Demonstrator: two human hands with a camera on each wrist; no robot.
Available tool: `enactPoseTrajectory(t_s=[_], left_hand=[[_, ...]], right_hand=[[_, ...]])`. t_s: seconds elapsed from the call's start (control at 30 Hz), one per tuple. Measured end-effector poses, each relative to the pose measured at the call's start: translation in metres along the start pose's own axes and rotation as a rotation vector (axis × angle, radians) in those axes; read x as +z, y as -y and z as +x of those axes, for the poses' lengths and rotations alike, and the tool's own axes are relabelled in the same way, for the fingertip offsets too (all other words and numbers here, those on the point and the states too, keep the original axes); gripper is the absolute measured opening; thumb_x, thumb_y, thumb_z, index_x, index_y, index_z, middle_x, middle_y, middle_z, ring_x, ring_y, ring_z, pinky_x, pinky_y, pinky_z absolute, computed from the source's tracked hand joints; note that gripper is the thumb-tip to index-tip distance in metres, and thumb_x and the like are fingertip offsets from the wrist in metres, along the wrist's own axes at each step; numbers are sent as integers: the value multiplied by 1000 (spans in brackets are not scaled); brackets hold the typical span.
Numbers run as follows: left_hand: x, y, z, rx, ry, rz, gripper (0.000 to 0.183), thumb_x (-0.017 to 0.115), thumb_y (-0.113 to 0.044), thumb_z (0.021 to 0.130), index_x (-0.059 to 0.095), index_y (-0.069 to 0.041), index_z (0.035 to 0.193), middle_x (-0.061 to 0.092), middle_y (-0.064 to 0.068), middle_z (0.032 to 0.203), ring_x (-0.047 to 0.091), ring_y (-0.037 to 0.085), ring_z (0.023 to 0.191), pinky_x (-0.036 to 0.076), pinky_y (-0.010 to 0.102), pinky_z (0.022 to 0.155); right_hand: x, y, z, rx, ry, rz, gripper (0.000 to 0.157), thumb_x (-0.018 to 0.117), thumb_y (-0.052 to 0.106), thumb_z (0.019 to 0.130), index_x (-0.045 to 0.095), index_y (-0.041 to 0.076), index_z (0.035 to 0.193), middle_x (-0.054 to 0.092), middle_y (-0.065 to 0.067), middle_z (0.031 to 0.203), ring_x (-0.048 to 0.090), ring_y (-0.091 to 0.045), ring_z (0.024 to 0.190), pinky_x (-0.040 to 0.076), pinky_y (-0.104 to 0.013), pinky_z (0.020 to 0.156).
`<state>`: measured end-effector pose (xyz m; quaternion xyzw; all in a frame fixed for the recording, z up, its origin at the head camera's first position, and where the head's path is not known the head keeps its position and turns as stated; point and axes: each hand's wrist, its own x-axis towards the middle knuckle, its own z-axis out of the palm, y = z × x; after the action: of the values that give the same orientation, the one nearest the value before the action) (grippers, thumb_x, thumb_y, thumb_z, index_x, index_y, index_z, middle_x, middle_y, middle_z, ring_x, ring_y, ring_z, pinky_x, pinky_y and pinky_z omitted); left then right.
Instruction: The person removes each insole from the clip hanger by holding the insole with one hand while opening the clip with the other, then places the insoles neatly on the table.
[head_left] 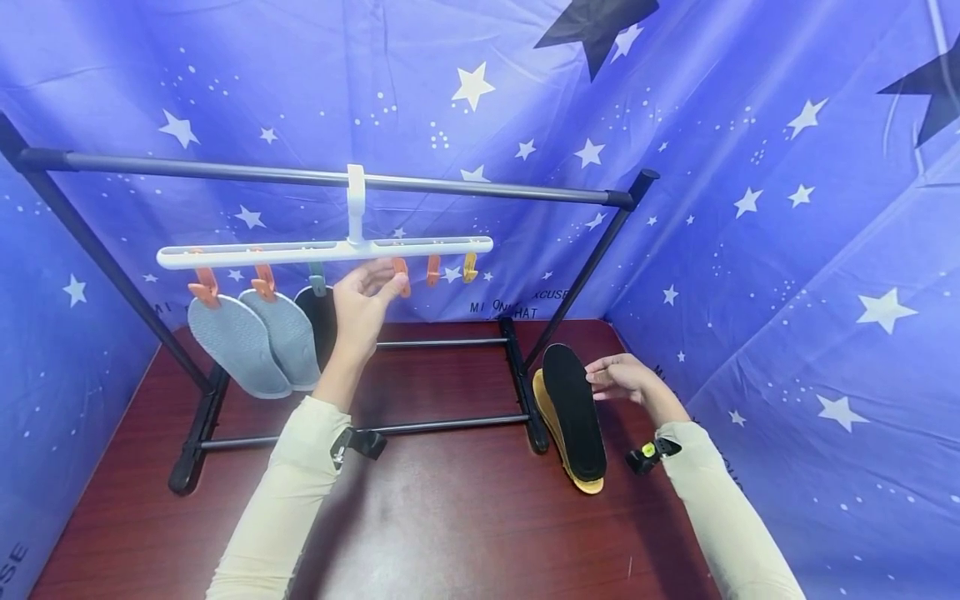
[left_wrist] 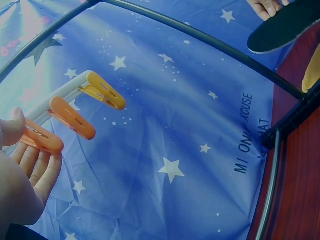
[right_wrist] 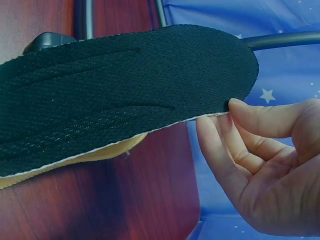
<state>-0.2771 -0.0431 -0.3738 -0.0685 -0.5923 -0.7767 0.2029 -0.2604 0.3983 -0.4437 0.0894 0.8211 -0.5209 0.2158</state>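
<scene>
Between thumb and fingers, my left hand (head_left: 362, 304) pinches an orange clip (head_left: 401, 277) on the white clip hanger (head_left: 420, 247). My right hand (head_left: 621, 379) pinches the side edge of a black insole (head_left: 573, 412) near one end, thumb on top and fingers beneath in the right wrist view. That end is tilted up above a yellow insole (head_left: 551, 407) on the table. Two grey insoles (head_left: 228, 342) hang from orange clips at the hanger's left. Beside them a dark insole (head_left: 324, 329), partly hidden by my left hand, hangs from a green clip (head_left: 318, 279).
A black metal rack (head_left: 480, 187) carries the hanger by its hook (head_left: 356, 192). Another orange clip (left_wrist: 75, 119) and a yellow clip (left_wrist: 106, 91) hang at the hanger's right end. The rack's foot (head_left: 528, 408) stands close left of the yellow insole. Blue star-patterned cloth surrounds the dark red table (head_left: 442, 508).
</scene>
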Motion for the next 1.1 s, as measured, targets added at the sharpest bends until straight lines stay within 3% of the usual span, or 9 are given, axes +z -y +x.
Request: enactPoseTrajectory(t_s=[0.1,0.4,0.83,1.1], left_hand=[[0,-1,0,-3,-2,-2,26,72,9,87,66,16,111,70,-19,81,68,0,81,58,15,81],[1,-2,1,1,-2,13,26,72,8,88,66,16,112,69,-20,81,68,-1,81,57,14,80],[1,1,2,3,0,20,26,72,6,89,68,13,113,70,-17,83,68,0,82,57,16,81],[2,-1,1,-6,0,15,25,72,6,89,68,14,112,70,-17,83,68,0,81,58,16,81]], right_hand=[[1,-3,3,13,0,-19,28,55,-2,98,55,-14,123,68,1,87,70,-15,82,60,-49,95],[2,-11,11,41,-1,-21,26,56,-4,96,56,-14,120,67,2,85,68,-13,79,64,-36,80],[11,-16,21,68,-10,-55,28,57,-6,95,56,-15,121,65,2,85,64,-11,78,64,-35,77],[14,-19,24,76,-40,-67,23,56,-7,95,59,-14,116,65,3,79,64,-11,72,64,-41,82]])
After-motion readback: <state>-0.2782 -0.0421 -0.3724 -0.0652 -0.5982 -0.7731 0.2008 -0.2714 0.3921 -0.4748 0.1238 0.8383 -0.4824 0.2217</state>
